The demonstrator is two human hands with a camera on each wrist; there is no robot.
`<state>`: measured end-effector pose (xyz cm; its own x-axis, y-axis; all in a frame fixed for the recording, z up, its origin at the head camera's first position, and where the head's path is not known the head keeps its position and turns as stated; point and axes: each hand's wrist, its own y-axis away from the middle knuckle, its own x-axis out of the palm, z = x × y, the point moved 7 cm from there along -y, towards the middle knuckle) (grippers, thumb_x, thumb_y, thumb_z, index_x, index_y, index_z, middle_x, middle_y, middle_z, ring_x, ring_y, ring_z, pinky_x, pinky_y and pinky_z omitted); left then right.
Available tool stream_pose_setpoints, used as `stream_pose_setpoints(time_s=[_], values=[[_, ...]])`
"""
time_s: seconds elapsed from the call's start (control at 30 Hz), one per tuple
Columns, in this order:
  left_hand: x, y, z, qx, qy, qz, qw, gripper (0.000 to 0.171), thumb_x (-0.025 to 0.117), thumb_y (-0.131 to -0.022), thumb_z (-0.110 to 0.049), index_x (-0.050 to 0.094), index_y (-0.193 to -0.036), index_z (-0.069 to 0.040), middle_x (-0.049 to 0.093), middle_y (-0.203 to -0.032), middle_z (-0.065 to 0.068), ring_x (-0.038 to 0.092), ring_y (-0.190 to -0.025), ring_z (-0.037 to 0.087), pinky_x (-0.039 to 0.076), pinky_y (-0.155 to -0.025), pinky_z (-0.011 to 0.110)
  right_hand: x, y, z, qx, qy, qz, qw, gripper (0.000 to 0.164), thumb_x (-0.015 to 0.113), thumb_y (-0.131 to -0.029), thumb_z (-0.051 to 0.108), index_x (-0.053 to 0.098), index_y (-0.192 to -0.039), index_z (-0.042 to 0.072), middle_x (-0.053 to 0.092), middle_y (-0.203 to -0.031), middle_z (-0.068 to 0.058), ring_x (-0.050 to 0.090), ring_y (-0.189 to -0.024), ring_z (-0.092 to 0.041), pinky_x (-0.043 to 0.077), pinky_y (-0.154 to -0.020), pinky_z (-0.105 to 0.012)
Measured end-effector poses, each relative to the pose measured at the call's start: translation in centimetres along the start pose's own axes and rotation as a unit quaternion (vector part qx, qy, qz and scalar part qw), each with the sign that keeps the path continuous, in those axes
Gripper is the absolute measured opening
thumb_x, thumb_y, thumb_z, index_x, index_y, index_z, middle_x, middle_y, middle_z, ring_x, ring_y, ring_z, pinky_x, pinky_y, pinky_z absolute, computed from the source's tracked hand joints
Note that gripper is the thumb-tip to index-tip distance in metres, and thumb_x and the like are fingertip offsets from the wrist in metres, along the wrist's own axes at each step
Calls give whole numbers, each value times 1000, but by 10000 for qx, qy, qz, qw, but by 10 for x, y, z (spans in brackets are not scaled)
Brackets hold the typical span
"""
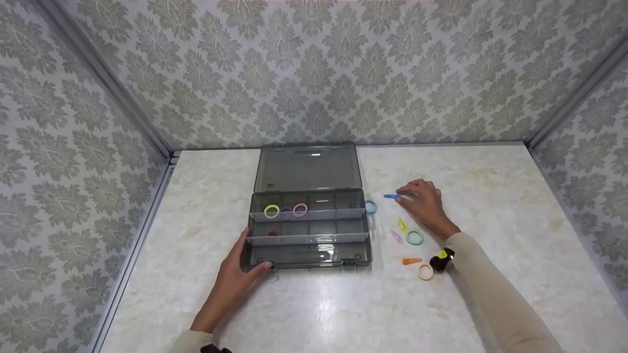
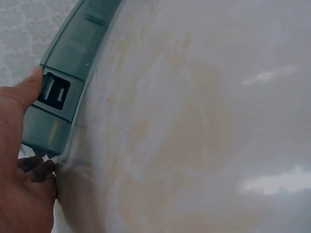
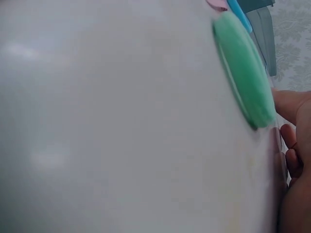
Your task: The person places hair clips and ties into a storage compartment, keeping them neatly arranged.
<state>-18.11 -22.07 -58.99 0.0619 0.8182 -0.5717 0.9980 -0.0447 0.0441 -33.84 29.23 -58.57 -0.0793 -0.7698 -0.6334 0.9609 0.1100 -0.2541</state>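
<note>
With left hand (image 1: 234,275) up close, gripping gray box (image 1: 343,227) by its front-left corner, prob just to steady it; with right hand (image 1: 426,206), pinching blue clip (image 1: 391,196) by one end, right of box.

At the lower right of the head view I see a long, plain beige sleeve (image 1: 495,289), lightly creased, its cuff ending at the wrist of a bare right hand (image 1: 426,203). By that cuff I make out a black, rounded unit (image 1: 438,264) with a bright yellow-green patch and a small pale glint. At the bottom edge, left of centre, I get a matching beige cuff (image 1: 190,342) below the bare left hand (image 1: 234,277), and a black piece (image 1: 215,349) cut off by the frame.
</note>
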Motion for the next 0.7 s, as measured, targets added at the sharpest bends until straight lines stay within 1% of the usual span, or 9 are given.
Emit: stream_pose_setpoints(time_s=[0.17, 0.23, 0.47, 0.7], values=[[0, 1, -1, -25, -24, -7, 10000, 111, 85, -98, -49, 17, -179, -16, 21, -183, 14, 21, -168, 35, 22, -134, 57, 0, -1, -3, 109, -37, -123, 9999, 17, 84, -101, 22, 85, -115, 11, 70, -121, -9, 53, -120, -30, 27, -111, -60], [-1, 1, -2, -33, 18, -22, 10000, 111, 85, -97, -50, 17, -179, -17, 22, -183, 14, 21, -168, 35, 22, -134, 58, -1, -3, -1, 69, -73, -169, 9998, 17, 85, -101, 20, 85, -114, 10, 70, -121, -10, 53, -120, -31, 27, -110, -61], [0, 2, 2, -199, 88, -40, 9998, 113, 85, -97, -51, 16, -179, -17, 21, -183, 15, 21, -168, 37, 20, -135, 57, 1, -7, 0, -19, -66, -102, 9999, 19, 86, -99, 21, 85, -114, 9, 71, -119, -11, 53, -118, -30, 28, -112, -61], [0, 0, 1, -91, 94, -17, 9999, 111, 86, -97, -48, 18, -178, -16, 24, -181, 17, 22, -168, 38, 21, -134, 59, 1, 1, -2, -14, 104, -185, 9998, 13, 84, -101, 17, 85, -112, 11, 71, -118, -9, 54, -118, -29, 30, -111, -59]])
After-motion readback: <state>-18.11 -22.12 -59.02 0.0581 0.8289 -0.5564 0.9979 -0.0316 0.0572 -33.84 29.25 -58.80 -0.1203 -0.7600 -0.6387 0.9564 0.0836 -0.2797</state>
